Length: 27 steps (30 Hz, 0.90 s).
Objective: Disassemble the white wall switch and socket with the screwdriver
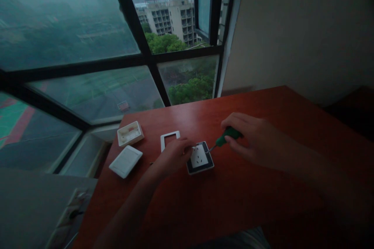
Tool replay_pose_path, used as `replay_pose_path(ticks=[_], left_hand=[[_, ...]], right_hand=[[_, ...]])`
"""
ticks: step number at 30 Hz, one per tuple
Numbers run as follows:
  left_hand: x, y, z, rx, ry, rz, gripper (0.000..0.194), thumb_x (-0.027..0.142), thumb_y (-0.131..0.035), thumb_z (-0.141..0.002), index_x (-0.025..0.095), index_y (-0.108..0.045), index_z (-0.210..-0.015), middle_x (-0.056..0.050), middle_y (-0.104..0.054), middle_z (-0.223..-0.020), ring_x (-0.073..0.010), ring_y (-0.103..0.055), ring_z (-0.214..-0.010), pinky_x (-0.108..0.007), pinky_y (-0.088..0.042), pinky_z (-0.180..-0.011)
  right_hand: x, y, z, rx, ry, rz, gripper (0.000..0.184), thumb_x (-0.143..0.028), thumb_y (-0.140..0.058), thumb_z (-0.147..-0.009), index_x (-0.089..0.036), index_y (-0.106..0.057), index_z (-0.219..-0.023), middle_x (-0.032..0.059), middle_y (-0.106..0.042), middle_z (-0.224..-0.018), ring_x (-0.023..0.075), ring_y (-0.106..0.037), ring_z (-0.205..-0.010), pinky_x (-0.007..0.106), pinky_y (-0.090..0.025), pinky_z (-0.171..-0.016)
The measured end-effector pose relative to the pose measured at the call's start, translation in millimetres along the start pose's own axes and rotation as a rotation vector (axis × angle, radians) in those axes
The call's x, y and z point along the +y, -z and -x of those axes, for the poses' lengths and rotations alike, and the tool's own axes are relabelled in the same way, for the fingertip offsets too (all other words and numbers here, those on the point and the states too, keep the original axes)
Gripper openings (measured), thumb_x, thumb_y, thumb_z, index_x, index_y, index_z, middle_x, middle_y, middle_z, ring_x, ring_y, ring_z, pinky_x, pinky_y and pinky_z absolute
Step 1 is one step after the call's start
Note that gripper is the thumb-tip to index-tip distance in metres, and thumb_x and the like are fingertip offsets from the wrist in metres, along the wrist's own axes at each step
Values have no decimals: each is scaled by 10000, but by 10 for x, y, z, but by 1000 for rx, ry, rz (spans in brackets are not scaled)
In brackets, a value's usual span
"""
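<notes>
A wall socket with a white face and a dark frame lies on the table. My left hand is at its left edge, fingers bent and closed against it; the fingertips are partly hidden. My right hand is wrapped round the green handle of a screwdriver. The screwdriver slants down to the left, its tip at the right side of the socket's face. Behind my left hand lies a white rectangular frame, partly covered by the hand.
On the left of the reddish table are an open white box and a white plate. Windows with dark frames rise behind the table. Wall outlets with a plug show at lower left.
</notes>
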<state>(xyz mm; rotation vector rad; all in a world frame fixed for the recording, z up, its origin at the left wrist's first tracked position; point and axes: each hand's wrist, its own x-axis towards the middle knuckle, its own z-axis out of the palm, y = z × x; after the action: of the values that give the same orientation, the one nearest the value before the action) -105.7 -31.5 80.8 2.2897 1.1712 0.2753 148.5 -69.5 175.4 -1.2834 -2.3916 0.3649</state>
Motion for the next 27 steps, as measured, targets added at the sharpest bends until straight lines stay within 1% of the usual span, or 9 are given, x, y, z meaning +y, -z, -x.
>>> replay_pose_path(ticks=[4, 8, 11, 14, 17, 19, 22, 24, 27], left_hand=[[7, -48, 79, -12, 16, 40, 212, 154, -465, -896, 187, -666, -954, -41, -619, -895, -158, -581, -765, -251, -435, -665], [16, -116, 176, 45, 44, 117, 211, 192, -482, -911, 205, -639, -1052, -48, -604, -976, -160, -592, -796, -259, -456, -686], [21, -170, 220, 60, 75, 152, 228, 189, -552, -866, 210, -625, -1081, -50, -598, -1001, -166, -596, -807, -272, -472, -703], [18, -224, 233, 86, 109, 162, 310, 156, -630, -794, 225, -612, -1096, -38, -595, -1016, -173, -595, -821, -284, -476, -721], [8, -267, 234, 100, 113, 167, 343, 133, -655, -767, 229, -603, -1092, -28, -591, -1015, -175, -589, -829, -289, -469, -734], [1, -286, 236, 107, 102, 171, 333, 138, -652, -772, 229, -599, -1088, -26, -588, -1019, -177, -583, -841, -288, -463, -736], [-6, -297, 240, 120, 87, 173, 329, 156, -649, -782, 238, -591, -1095, -23, -583, -1023, -181, -577, -856, -287, -457, -736], [-5, -295, 241, 120, 83, 176, 331, 154, -647, -783, 239, -587, -1098, -20, -581, -1014, -180, -575, -855, -287, -453, -739], [-4, -289, 235, 119, 88, 185, 314, 150, -648, -785, 235, -584, -1081, -16, -581, -1000, -173, -571, -833, -288, -449, -738]], right_hand=[[20, 13, -33, 12, -2, 24, 168, -160, -551, -848, -180, -548, -1015, 50, -611, -980, 184, -596, -848, 325, -453, -736], [16, 12, -59, 10, 18, 31, 173, -172, -561, -854, -185, -545, -1026, 50, -619, -992, 178, -604, -844, 318, -455, -734], [0, 8, -95, 18, 22, 41, 145, -187, -568, -858, -191, -546, -1001, 49, -630, -972, 179, -609, -822, 311, -458, -706], [-21, -2, -133, 22, 25, 64, 111, -218, -575, -864, -202, -549, -971, 52, -645, -958, 189, -614, -817, 310, -456, -687], [-66, -4, -153, -6, 26, 72, 100, -245, -578, -866, -205, -562, -956, 57, -652, -946, 186, -611, -783, 304, -449, -666], [-113, 11, -159, -47, 38, 59, 98, -209, -564, -861, -205, -567, -960, 55, -644, -961, 176, -604, -770, 294, -438, -650], [-174, 50, -178, -133, 104, 33, 237, -124, -562, -812, -223, -562, -1028, 39, -634, -1017, 174, -606, -814, 284, -426, -666], [-182, 70, -204, -150, 115, 67, 256, -159, -579, -812, -230, -565, -1057, 42, -637, -1023, 188, -608, -833, 291, -419, -667], [-136, 78, -251, -118, 59, 169, 118, -296, -545, -886, -206, -598, -940, 58, -647, -919, 202, -607, -771, 308, -404, -639]])
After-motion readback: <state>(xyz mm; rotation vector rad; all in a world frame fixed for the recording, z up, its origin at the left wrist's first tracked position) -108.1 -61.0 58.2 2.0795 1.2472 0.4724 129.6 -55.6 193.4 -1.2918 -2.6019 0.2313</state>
